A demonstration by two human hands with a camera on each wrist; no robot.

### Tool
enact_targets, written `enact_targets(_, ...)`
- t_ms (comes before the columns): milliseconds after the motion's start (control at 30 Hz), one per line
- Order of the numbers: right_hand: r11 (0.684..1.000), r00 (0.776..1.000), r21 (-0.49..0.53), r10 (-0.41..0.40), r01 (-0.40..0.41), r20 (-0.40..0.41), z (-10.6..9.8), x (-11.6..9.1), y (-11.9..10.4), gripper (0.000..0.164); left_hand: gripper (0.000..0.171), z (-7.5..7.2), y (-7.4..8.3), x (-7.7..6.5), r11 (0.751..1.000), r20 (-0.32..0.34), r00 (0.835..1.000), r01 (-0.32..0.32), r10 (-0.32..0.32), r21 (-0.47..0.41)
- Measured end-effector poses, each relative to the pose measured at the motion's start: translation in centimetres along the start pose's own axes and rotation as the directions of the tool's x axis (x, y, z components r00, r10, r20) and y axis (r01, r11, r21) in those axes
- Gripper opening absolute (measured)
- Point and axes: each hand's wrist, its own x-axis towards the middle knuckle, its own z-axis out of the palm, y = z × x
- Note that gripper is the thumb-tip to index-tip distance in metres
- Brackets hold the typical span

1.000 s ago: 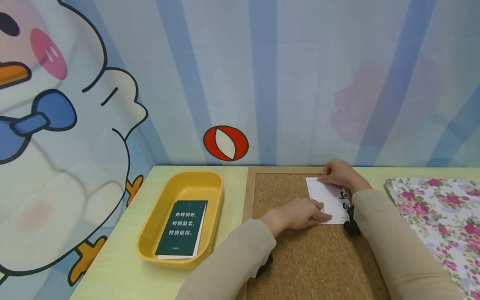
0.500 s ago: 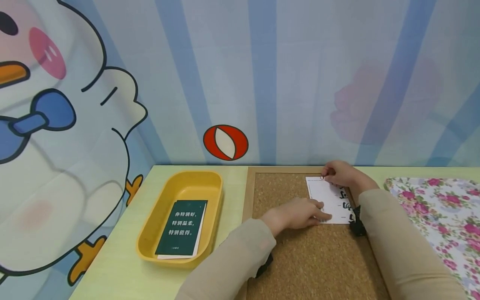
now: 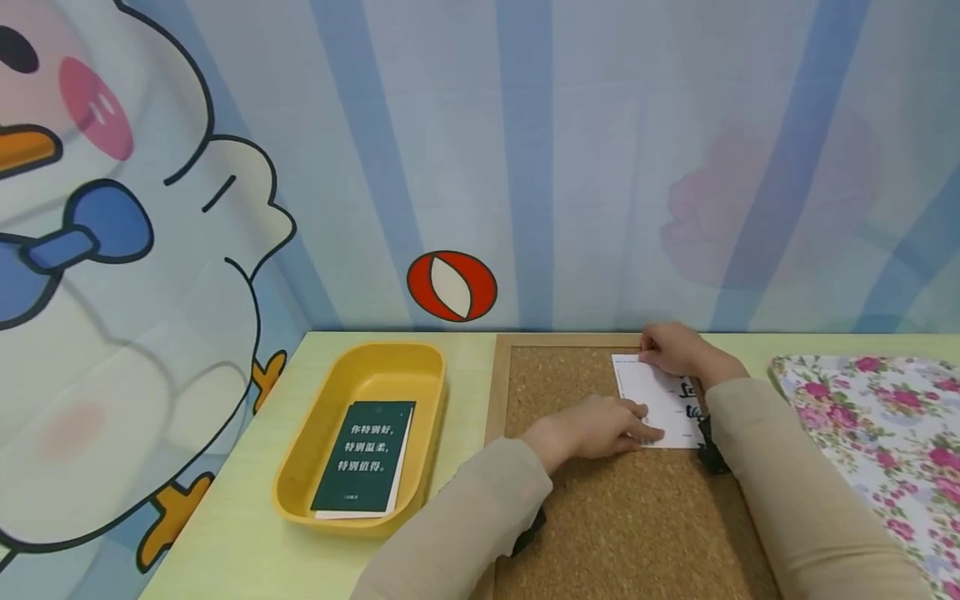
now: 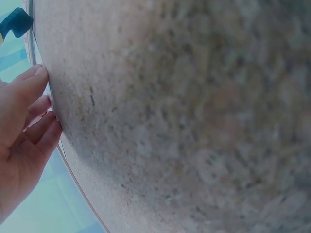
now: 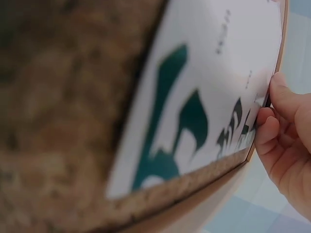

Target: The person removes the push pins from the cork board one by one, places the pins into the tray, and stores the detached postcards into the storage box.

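A white card [image 3: 651,392] with bold dark lettering lies on the upper right of a cork board [image 3: 570,383]. My left hand [image 3: 596,427] rests on the card's lower left, its fingers extended and pressing it down. At the card's top edge, my right hand [image 3: 671,350] has its thumb and curled fingers pinched together over a small pushpin, mostly hidden by the fingertips. In the right wrist view, thumb and fingers of that hand [image 5: 289,131] meet at the edge of the card. The left wrist view has fingers [image 4: 36,82] touching down at the cork.
Left of the board stands a yellow plastic tray [image 3: 300,467] with dark green printed cards [image 3: 363,454] in it. A flower-patterned tray [image 3: 877,433] lies to the right. The board's wooden frame [image 3: 577,340] runs near the table's back edge, before a cartoon-printed backdrop [image 3: 600,167].
My right hand shifted slightly right, briefly showing the shiny pin, then came back left and down onto the card's top edge. The left hand and the card have stayed put.
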Motion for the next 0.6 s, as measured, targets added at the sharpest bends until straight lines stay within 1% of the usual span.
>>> enact_targets(133,1.0,0.999,0.016,-0.019,0.018,0.034,-0.16,-0.05,-0.12,0.004,0.039,0.03,0.0,0.03,1.0,-0.006,1.0,-0.003,0.003,0.004)
enact_targets(233,0.997,0.999,0.071,-0.017,0.015,0.034,-0.18,-0.2,0.08,0.001,0.039,0.1,0.02,0.04,1.0,-0.01,1.0,0.0,0.0,-0.001)
enact_targets(300,0.994,1.0,0.109,0.008,-0.01,0.02,-0.16,-0.28,0.37,0.008,0.038,0.19,-0.01,0.06,1.0,-0.014,1.0,-0.002,0.001,-0.007)
enact_targets(400,0.987,0.998,0.149,0.068,-0.068,0.002,-0.1,-0.34,0.5,0.017,0.038,0.28,-0.1,0.05,1.0,-0.017,1.0,-0.005,0.004,-0.016)
enact_targets(500,0.986,0.995,0.132,0.1,-0.1,0.001,-0.07,-0.27,0.23,0.02,0.038,0.34,-0.2,0.06,1.0,-0.023,1.0,-0.015,0.015,-0.015)
enact_targets(600,0.99,0.995,0.094,0.103,-0.104,0.017,-0.13,-0.08,-0.07,0.02,0.038,0.33,-0.24,0.06,1.0,-0.032,0.999,-0.022,0.022,-0.01)
